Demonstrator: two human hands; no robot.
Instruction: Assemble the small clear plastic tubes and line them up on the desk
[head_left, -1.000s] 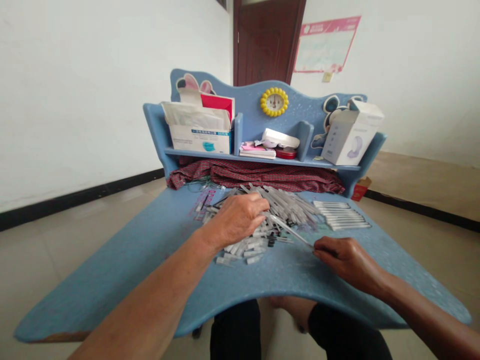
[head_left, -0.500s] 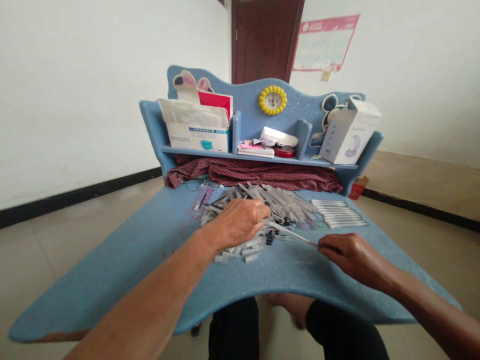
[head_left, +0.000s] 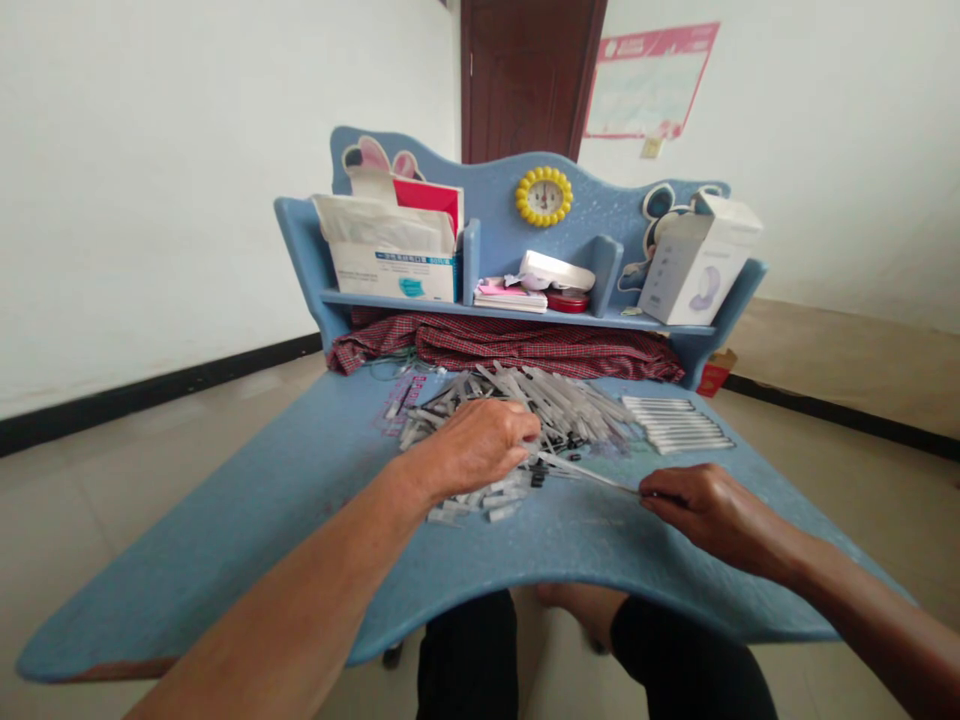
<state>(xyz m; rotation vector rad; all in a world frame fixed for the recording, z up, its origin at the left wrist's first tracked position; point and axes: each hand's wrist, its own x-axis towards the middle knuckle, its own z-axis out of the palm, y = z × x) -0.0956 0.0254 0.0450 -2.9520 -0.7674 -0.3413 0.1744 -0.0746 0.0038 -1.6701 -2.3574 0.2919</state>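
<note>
A heap of thin grey-white tubes and small caps point(head_left: 540, 405) lies in the middle of the blue desk point(head_left: 247, 510). My left hand point(head_left: 472, 445) rests on the heap's near side with its fingers curled, pinching at the tip of one long thin tube point(head_left: 589, 472). My right hand point(head_left: 705, 505) is closed in a pinch on the other end of that tube, low over the desk. To the right, several finished tubes point(head_left: 679, 424) lie side by side in a neat row.
The desk's back shelf point(head_left: 525, 312) carries a box of masks point(head_left: 394, 262), a white box point(head_left: 701, 262), booklets and a small red tin. A yellow clock point(head_left: 544, 197) is set in the backboard. Red checked cloth point(head_left: 517, 345) lies under the shelf. My knees show below the desk's front edge.
Both hands keep their hold on the tube, with only slight shifts. The view has tilted a little.
</note>
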